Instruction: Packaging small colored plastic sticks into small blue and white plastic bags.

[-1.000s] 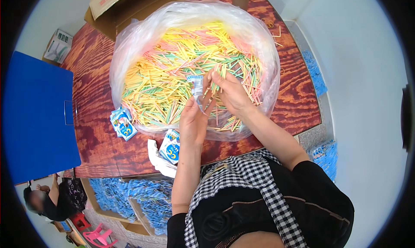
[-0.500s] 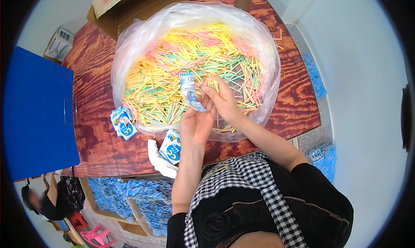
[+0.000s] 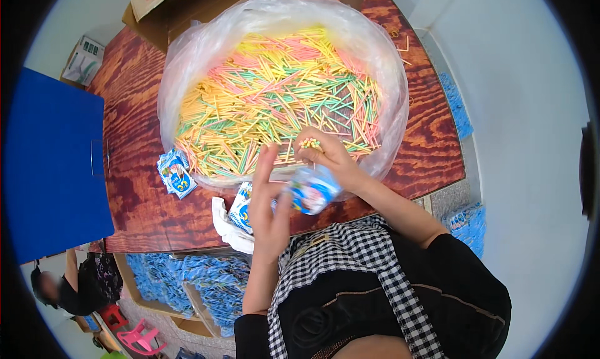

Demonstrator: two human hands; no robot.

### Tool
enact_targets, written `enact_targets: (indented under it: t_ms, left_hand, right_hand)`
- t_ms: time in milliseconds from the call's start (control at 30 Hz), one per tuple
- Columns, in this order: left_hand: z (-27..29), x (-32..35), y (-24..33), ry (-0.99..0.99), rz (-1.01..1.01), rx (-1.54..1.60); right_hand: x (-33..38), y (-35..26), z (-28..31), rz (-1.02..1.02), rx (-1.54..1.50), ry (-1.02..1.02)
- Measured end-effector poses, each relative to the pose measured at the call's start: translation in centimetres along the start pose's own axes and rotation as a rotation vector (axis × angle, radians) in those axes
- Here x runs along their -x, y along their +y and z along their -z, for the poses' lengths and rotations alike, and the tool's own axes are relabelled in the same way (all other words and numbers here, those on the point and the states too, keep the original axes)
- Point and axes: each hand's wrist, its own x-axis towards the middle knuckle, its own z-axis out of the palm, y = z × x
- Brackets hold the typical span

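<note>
My right hand (image 3: 334, 159) is closed around a small bundle of thin pastel sticks (image 3: 309, 144), their ends facing up by the thumb. Below it is a blue and white plastic packet (image 3: 315, 190), blurred by motion. The packet's near-left end lies between the thumb and fingers of my left hand (image 3: 270, 212), whose index finger points up and away. Whether the right hand's lower fingers also touch the packet is unclear. Just beyond both hands, a large clear plastic bag (image 3: 169, 102) lies open, full of loose yellow, pink and green sticks (image 3: 250, 109).
Blue and white packets (image 3: 178, 174) lie stacked left of the bag. Another packet (image 3: 240, 209) rests by a white cloth (image 3: 228, 231) at the table edge. A cardboard box (image 3: 169, 15) stands behind; a blue panel (image 3: 56, 165) is at left. Another person (image 3: 75, 290) works beyond.
The packet has swung from over the sticks to below my right hand, closer to me. My left hand has drawn back and spread its index finger. The bundle stays in my right hand, slightly lower.
</note>
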Motion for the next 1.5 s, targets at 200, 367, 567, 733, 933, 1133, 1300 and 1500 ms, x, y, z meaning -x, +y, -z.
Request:
enact_targets:
  t_ms: [200, 367, 567, 733, 933, 1133, 1300, 1500]
  left_hand:
    - [-0.8, 0.2, 0.3, -0.308, -0.397, -0.821]
    - [-0.8, 0.7, 0.2, -0.215, -0.431, -0.755]
    - [-0.8, 0.7, 0.5, -0.271, -0.385, -0.908]
    - [-0.8, 1.0, 0.4, -0.241, -0.390, -0.825]
    - [-0.5, 0.8, 0.7, -0.342, -0.408, -0.911]
    - [2.6, 1.8, 0.0, -0.021, -0.234, -0.529]
    - [5.2, 3.2, -3.2, 0.440, 0.114, 0.146]
    - [5.6, 3.2, -3.6, 0.502, 0.161, 0.254]
  right_hand:
    - [-0.1, 0.5, -0.8, 0.194, 0.188, -0.077]
    - [0.2, 0.8, -0.5, 0.115, 0.239, -0.100]
    - [0.6, -0.6, -1.0, 0.045, 0.160, -0.095]
    - [0.5, 0.9, -0.6, 0.089, 0.187, -0.122]
    - [0.6, 0.5, -0.6, 0.103, 0.180, -0.139]
    - [0.9, -1.6, -0.4, 0.082, 0.105, -0.122]
    - [1.2, -1.0, -0.4, 0.086, 0.154, -0.149]
    - [1.3, -0.6, -0.3, 0.065, 0.159, -0.159]
